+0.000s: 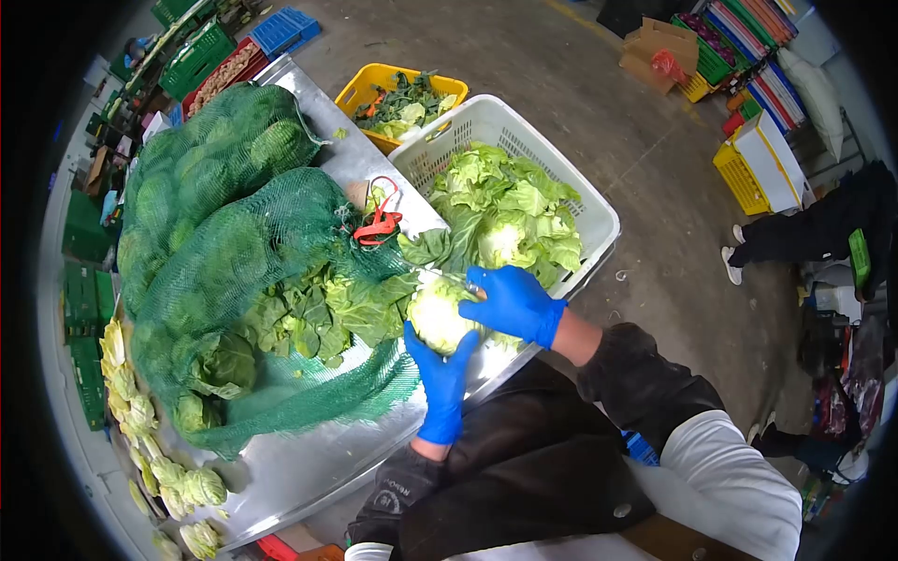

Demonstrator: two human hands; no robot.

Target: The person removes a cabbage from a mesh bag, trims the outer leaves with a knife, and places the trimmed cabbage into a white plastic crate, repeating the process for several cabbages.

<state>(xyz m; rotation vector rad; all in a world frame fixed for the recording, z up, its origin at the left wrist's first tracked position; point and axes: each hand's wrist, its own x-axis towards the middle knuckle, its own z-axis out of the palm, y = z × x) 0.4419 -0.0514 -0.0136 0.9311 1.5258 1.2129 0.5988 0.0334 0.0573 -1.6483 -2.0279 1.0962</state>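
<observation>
A pale green cabbage head [434, 313] sits at the edge of the steel table [309, 463], between both my blue-gloved hands. My left hand [440, 374] cups it from below and the near side. My right hand [510, 301] grips it from the right, and I cannot tell whether that hand also holds a knife. Loose dark outer leaves [318, 313] lie just left of the cabbage. Behind it a white plastic crate [510, 122] holds trimmed cabbage leaves and heads [505, 220].
Two green mesh sacks of cabbages [215, 215] fill the table's left side, tied with a red strap [377, 224]. Trimmed cabbages [140, 411] line the far table edge. A yellow crate of scraps [402, 98] stands on the floor. Another person's legs [795, 238] are at right.
</observation>
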